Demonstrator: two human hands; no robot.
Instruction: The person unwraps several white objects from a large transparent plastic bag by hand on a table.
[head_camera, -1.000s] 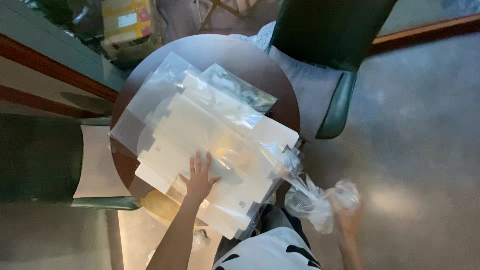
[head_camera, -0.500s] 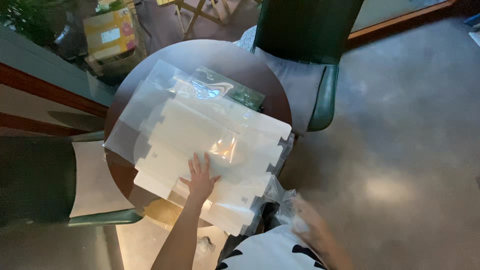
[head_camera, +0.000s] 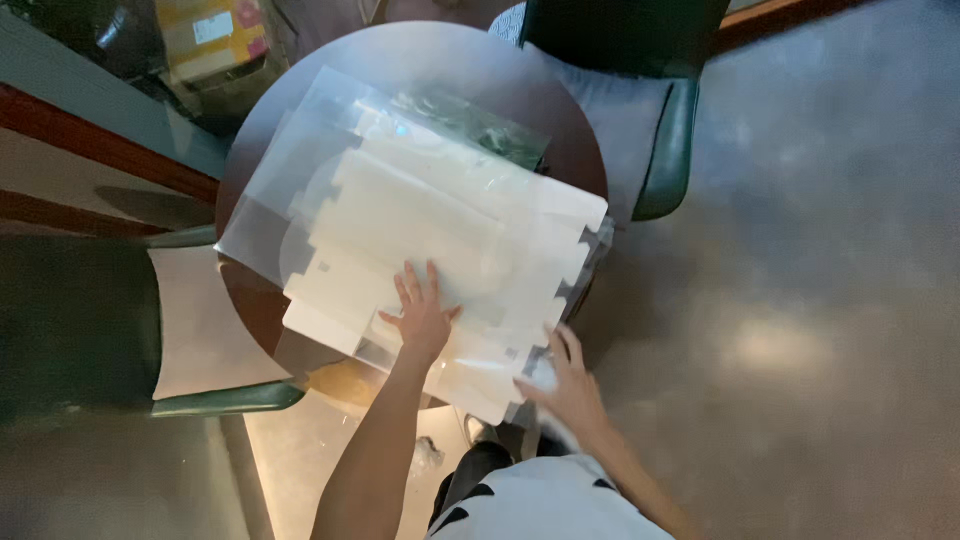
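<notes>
Plastic sheets (head_camera: 420, 230) lie under the flat, spread left hand (head_camera: 422, 312); right hand (head_camera: 570, 385), grip apart, touches their edge.

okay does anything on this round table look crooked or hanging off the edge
Yes. The stack of flat white cut-out sheets lies askew and is too big for the round table: its near corner overhangs the rim by the right hand. The left hand presses flat on it. A clear plastic sheet overhangs too.

Round table (head_camera: 560, 110), green chairs (head_camera: 665, 150), glossy floor (head_camera: 800, 250)

Green chairs (head_camera: 640, 110) flanking crowded table (head_camera: 560, 130)
</notes>
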